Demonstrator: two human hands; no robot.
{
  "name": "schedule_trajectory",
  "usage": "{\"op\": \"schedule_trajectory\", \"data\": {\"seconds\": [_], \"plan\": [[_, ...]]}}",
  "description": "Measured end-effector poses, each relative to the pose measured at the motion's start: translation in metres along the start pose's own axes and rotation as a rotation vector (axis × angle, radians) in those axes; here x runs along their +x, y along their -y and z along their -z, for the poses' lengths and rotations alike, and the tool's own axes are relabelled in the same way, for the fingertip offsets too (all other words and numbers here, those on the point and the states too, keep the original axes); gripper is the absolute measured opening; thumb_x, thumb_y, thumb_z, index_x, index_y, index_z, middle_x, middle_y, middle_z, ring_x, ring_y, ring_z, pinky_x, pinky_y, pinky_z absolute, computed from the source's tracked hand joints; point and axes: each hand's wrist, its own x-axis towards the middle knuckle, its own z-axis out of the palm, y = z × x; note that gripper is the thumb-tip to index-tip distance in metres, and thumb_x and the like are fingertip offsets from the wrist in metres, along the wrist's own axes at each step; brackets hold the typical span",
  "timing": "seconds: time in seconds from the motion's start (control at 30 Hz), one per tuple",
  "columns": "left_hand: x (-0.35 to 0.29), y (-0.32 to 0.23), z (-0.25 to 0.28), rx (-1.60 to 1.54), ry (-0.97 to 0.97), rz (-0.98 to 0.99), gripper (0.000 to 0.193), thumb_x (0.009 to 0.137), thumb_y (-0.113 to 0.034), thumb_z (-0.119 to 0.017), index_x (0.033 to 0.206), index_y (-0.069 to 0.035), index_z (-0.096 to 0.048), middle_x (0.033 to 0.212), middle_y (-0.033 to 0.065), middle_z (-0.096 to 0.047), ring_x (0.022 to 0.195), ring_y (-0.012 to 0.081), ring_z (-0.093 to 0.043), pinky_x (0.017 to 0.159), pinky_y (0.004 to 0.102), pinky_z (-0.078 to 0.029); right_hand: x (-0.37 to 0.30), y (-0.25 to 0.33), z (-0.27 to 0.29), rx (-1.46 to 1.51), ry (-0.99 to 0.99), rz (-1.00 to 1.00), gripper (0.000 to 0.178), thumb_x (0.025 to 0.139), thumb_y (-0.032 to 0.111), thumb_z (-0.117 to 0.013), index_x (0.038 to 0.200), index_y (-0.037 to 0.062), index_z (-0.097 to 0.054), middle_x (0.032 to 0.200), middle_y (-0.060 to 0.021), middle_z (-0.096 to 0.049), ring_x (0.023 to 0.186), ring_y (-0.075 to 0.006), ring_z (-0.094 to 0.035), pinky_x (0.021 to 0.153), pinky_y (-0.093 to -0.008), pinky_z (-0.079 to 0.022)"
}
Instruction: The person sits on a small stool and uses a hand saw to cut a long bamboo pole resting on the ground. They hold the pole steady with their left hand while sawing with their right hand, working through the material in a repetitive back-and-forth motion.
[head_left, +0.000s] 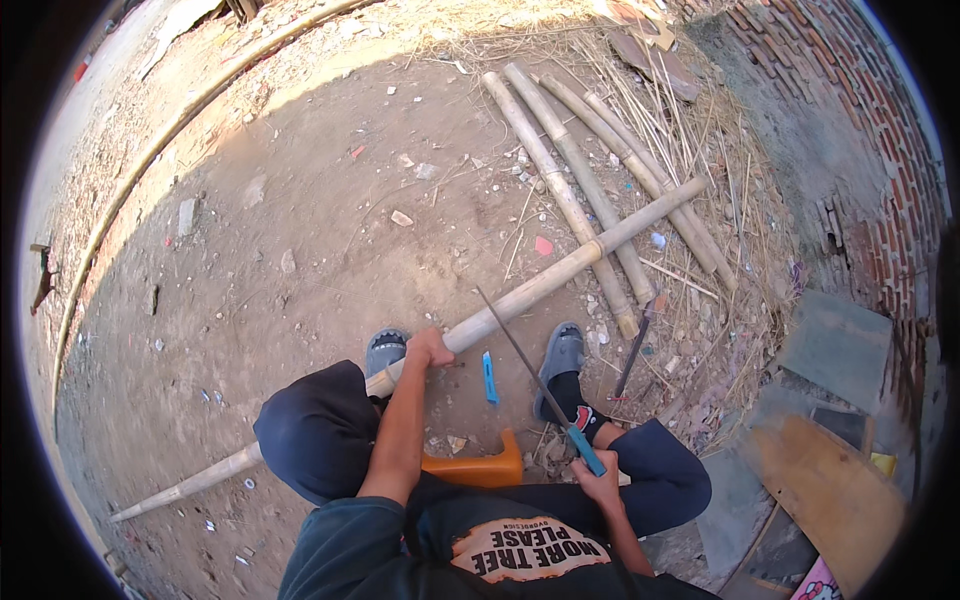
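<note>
A long bamboo pole (540, 285) runs aslant from the lower left to the upper right, passing behind my left knee. My left hand (430, 347) is closed around it near my left foot. In my right hand (598, 480) is the teal handle of a hand saw (520, 352), its thin dark blade pointing up and to the left. The blade's tip end crosses over the pole; whether it touches I cannot tell. On the dirt between my feet lies a light blue utility knife (489, 378).
Several cut bamboo lengths (560, 185) lie at the upper right, some under the pole's far end. A dark bar (634, 345) lies near my right foot. Below me is an orange plastic stool (480, 466). Boards (830, 490) and a brick wall (890, 190) stand right.
</note>
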Motion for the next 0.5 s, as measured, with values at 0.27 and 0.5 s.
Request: {"op": "schedule_trajectory", "data": {"seconds": [0.27, 0.5], "plan": [[-0.001, -0.007, -0.005, 0.057, -0.082, 0.034, 0.054, 0.066, -0.031, -0.076, 0.114, -0.007, -0.076, 0.119, 0.0184, -0.074, 0.113, 0.0325, -0.071, 0.096, 0.0423, -0.057, 0.105, 0.020, -0.082, -0.014, -0.012, 0.145, 0.035, 0.077, 0.015, -0.072, 0.058, -0.0012, -0.047, 0.049, -0.0091, -0.042, 0.045, -0.0132, -0.045, 0.047, -0.0370, -0.035], [-0.014, -0.014, -0.004, 0.058, -0.066, 0.052, 0.056, 0.066, -0.030, -0.076, 0.115, -0.005, -0.075, 0.119, 0.0200, -0.073, 0.114, 0.0325, -0.070, 0.097, 0.0429, -0.057, 0.021, 0.021, -0.016, -0.019, 0.040, -0.075, 0.033, 0.078, 0.014, -0.072, 0.058, 0.0003, -0.049, 0.048, -0.0059, -0.044, 0.046, -0.0107, -0.045, 0.047, -0.0352, -0.035]]}}
